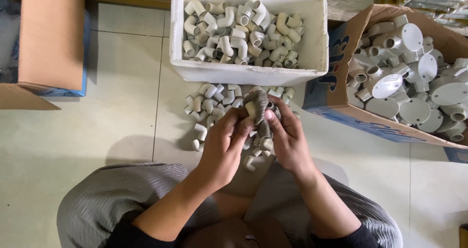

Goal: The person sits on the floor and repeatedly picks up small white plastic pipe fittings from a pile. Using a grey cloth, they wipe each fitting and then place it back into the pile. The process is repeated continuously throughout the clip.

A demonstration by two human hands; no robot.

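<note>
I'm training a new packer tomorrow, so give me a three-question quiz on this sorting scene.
1. True or false: the white foam box holds round-lidded junction boxes.
2. What do both hands hold together? A) a grey cloth and an elbow fitting B) a roll of tape C) a lid
3. Fill in: the loose pile of elbow fittings lies on the ____, in front of the foam box.

Key:
1. False: it holds elbow fittings; the junction boxes sit in the cardboard box to the right.
2. A: left hand and right hand grip the grey cloth around an elbow fitting.
3. floor
</note>
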